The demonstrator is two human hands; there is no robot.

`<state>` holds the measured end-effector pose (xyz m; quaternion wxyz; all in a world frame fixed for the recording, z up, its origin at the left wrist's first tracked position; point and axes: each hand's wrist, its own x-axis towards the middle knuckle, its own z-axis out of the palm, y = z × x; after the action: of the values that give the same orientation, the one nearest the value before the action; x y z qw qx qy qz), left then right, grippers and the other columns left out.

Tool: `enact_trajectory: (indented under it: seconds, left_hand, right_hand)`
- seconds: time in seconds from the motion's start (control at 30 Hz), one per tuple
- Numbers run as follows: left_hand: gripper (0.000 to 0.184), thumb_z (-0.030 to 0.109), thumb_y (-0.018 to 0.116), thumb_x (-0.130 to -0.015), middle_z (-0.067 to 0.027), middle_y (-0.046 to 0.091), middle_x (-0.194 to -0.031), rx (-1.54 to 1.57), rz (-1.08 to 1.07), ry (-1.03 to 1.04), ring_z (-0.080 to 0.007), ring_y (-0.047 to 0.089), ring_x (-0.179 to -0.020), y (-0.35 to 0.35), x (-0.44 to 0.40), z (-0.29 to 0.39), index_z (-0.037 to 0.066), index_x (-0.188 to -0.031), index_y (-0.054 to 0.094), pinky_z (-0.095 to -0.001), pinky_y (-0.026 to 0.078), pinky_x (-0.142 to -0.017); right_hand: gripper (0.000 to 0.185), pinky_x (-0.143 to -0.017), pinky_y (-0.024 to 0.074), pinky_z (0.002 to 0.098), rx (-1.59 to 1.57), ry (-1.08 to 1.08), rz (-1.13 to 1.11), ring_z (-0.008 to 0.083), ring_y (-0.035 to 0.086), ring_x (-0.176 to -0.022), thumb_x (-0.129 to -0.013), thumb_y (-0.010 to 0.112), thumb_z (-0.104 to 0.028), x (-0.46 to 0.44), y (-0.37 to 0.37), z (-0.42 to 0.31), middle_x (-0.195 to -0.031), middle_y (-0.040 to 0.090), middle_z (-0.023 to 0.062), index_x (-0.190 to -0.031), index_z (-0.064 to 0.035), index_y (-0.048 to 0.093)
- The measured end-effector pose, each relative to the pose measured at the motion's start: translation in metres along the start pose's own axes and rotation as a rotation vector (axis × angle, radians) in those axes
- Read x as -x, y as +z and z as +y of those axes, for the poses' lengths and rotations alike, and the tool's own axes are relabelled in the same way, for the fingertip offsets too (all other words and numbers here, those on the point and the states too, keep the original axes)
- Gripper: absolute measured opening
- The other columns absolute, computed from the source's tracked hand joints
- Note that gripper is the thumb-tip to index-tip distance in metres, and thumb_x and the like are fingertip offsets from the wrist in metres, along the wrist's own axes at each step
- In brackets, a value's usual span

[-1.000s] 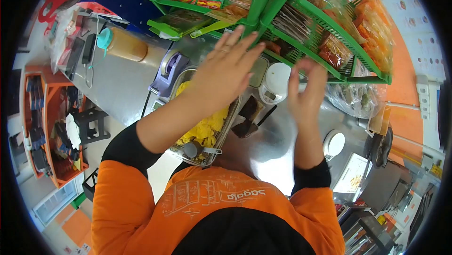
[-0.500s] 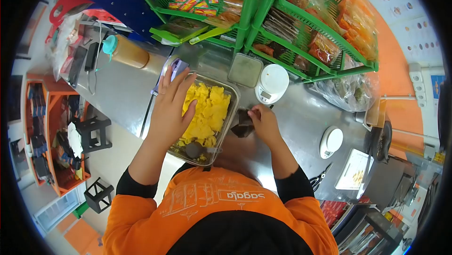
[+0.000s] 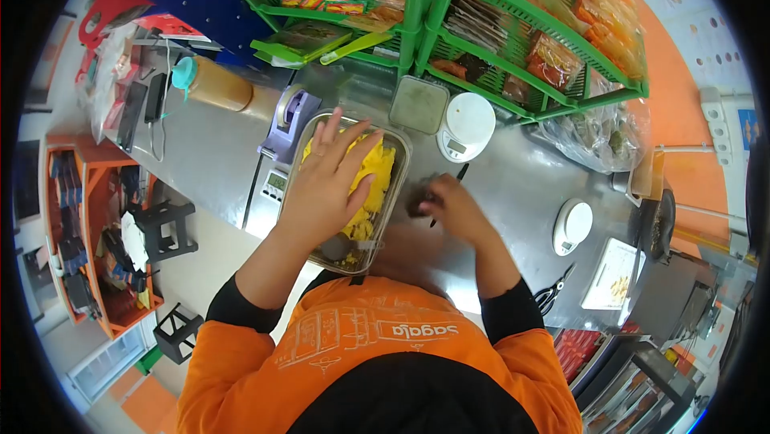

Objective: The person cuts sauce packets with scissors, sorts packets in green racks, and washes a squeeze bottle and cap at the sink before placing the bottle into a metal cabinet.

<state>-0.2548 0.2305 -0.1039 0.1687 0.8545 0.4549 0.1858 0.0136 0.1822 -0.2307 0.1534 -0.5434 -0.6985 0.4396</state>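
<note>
My left hand (image 3: 327,181), fingers spread and holding nothing, is over the glass tray (image 3: 399,193) of yellow food (image 3: 375,173) and hides part of it. To the right of the tray, my right hand (image 3: 451,208) has its fingers drawn together at a dark brown packet (image 3: 417,200), which is blurred. A thin black stick (image 3: 463,172) shows just beyond that hand. The round grey cup of a measuring scoop (image 3: 335,246) lies in the near end of the tray.
Two white scales (image 3: 469,125) (image 3: 573,225), a square container (image 3: 419,105), a purple tape dispenser (image 3: 287,119), a timer (image 3: 275,184) and a bottle (image 3: 216,85) stand on the metal table (image 3: 509,185). Green racks (image 3: 417,25) line the back. Scissors (image 3: 553,294) lie at right.
Since the first frame, both hands have come down from near the racks. My right hand has reached the brown packet, and my left hand has shifted from the tray's left edge to over the food.
</note>
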Motion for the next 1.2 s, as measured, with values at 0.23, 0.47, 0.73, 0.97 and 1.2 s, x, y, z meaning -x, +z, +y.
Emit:
enact_trajectory:
  seconds: [0.23, 0.47, 0.73, 0.97, 1.2]
  left_hand:
    - [0.055, 0.012, 0.065, -0.088, -0.0101, 0.049, -0.145, -0.009, 0.021, 0.079, -0.0426, 0.031, -0.144, -0.004, -0.018, 0.009, 0.012, -0.141, 0.050, -0.0563, 0.027, -0.117]
    - [0.055, 0.009, 0.067, -0.085, -0.0111, 0.051, -0.141, -0.035, 0.080, -0.054, -0.0445, 0.033, -0.142, -0.019, 0.028, -0.008, 0.011, -0.137, 0.053, -0.0576, 0.029, -0.115]
    - [0.059, -0.005, 0.066, -0.082, -0.0129, 0.051, -0.144, -0.158, 0.232, -0.436, -0.0424, 0.029, -0.146, -0.057, 0.124, -0.063, 0.007, -0.138, 0.052, -0.0506, 0.026, -0.118]
    - [0.056, -0.002, 0.065, -0.086, -0.0110, 0.050, -0.145, -0.225, 0.247, -0.619, -0.0418, 0.027, -0.146, -0.058, 0.189, -0.077, 0.009, -0.139, 0.050, -0.0539, 0.025, -0.118]
    - [0.057, -0.003, 0.064, -0.086, -0.0107, 0.048, -0.147, -0.180, 0.188, -0.711, -0.0395, 0.024, -0.148, -0.044, 0.217, -0.074, 0.010, -0.139, 0.049, -0.0512, 0.023, -0.120]
  right_hand:
    - [0.042, -0.064, 0.0630, 0.0354, -1.002, 0.003, 0.614, 0.0307, 0.071, -0.090, -0.101, 0.056, -0.027, -0.015, -0.133, -0.042, -0.117, 0.064, 0.0175, -0.131, 0.0018, 0.046]
    - [0.040, -0.096, 0.0577, 0.0424, -0.986, -0.119, 0.522, 0.0363, 0.065, -0.110, -0.099, 0.048, -0.004, -0.084, -0.214, -0.042, -0.125, 0.059, 0.0248, -0.137, 0.0076, 0.040]
    - [0.025, -0.083, 0.0544, 0.0436, 0.447, -0.218, 0.978, 0.0353, 0.067, -0.099, -0.098, 0.049, -0.012, -0.160, -0.235, -0.019, -0.108, 0.067, 0.0231, -0.117, -0.0005, 0.060]
    - [0.042, -0.097, 0.0456, 0.0504, 0.740, -0.016, 0.838, 0.0418, 0.062, -0.110, -0.099, 0.049, -0.038, -0.207, -0.260, -0.017, -0.113, 0.066, 0.0255, -0.120, -0.0041, 0.064]
    - [0.048, -0.103, 0.0423, 0.0502, 0.708, -0.066, 0.781, 0.0425, 0.058, -0.118, -0.098, 0.048, -0.042, -0.221, -0.261, -0.048, -0.124, 0.062, 0.0253, -0.128, -0.0061, 0.060]
